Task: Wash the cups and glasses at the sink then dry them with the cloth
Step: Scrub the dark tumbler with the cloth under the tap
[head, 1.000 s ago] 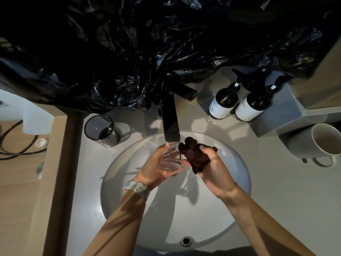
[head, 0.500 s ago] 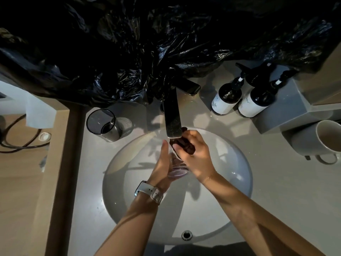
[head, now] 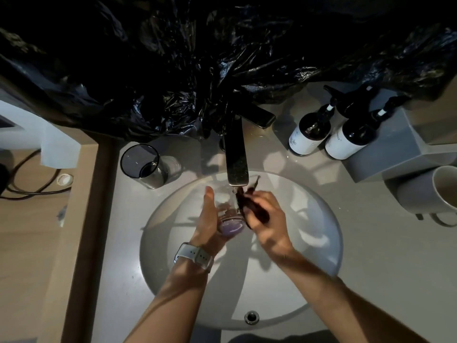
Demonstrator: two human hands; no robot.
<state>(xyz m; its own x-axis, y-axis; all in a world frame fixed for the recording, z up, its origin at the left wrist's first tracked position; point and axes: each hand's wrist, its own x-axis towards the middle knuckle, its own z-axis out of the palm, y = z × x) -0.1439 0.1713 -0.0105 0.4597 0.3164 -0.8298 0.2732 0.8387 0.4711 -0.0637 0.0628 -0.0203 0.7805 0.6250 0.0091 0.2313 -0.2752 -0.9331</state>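
Over the round white sink (head: 309, 246), under the dark tap (head: 237, 159), my left hand (head: 209, 219) holds a small clear glass (head: 228, 219) tipped on its side, its base towards me. My right hand (head: 268, 224) grips a dark brown cloth (head: 249, 206) and presses it against the glass's right side near the rim. A second clear glass with a dark rim (head: 142, 165) stands on the counter left of the tap. A white mug (head: 430, 194) lies on its side at the right edge.
Two dark pump bottles with white labels (head: 309, 133) (head: 346, 142) stand right of the tap beside a grey box (head: 393, 154). Black plastic sheeting (head: 197, 65) covers the wall behind. A wooden ledge with a cable (head: 29, 184) is at the left.
My right hand has brought the cloth from beside the glass onto it and is rubbing; my left hand has turned the glass so its base faces me.
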